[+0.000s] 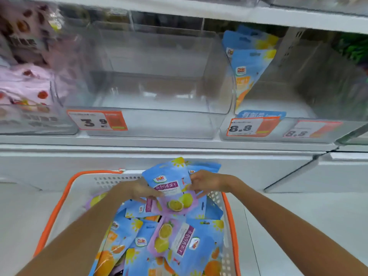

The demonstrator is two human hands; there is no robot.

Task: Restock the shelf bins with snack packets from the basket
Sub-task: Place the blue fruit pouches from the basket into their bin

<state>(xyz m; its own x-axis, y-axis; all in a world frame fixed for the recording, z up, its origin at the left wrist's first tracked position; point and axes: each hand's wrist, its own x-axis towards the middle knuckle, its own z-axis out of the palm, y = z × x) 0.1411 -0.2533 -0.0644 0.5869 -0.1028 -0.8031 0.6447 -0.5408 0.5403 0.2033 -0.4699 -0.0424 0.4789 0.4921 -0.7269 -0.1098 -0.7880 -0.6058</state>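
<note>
Below me the basket [65,198] is heaped with Dole snack packets [139,242], overlapping so I can't count them; its near edge is cut off. At the basket's far edge my left hand [139,191] and right hand [205,182] pinch a blue-and-purple passion-fruit packet [171,188] by its two sides, long axis tilted, top toward the shelf. More packets hide behind it. On the shelf, the middle clear bin [155,124], tagged 3.9, is bare; the bin to its right [225,134] holds about three blurred blue packets [249,62] upright against its left wall.
</note>
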